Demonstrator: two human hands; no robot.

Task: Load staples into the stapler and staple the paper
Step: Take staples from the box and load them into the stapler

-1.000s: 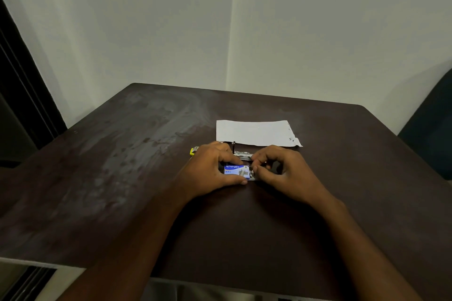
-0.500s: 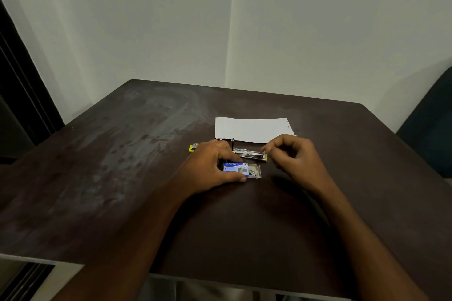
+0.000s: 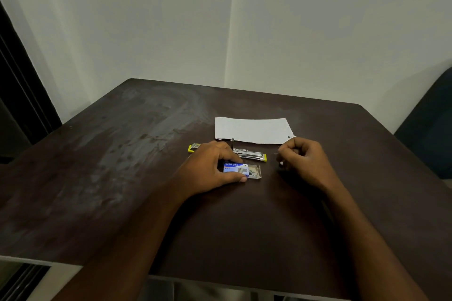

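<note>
The right hand [image 3: 302, 161] is curled closed in a pinch grip, apparently on staples too small to confirm. The left hand [image 3: 210, 168] pins the open staple box [image 3: 241, 170] to the worktop [image 3: 122, 178]. The stapler [image 3: 249, 154] lies opened just behind, paper [image 3: 252, 129] beyond. Best to feed the strip in level, legs down.

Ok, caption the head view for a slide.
Left hand steadies staple box; stapler lies open by paper.

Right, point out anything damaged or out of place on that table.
The paper has a ragged, torn-looking right corner near the right hand. The staple box lies open, as loading needs. Nothing is spilled.
</note>
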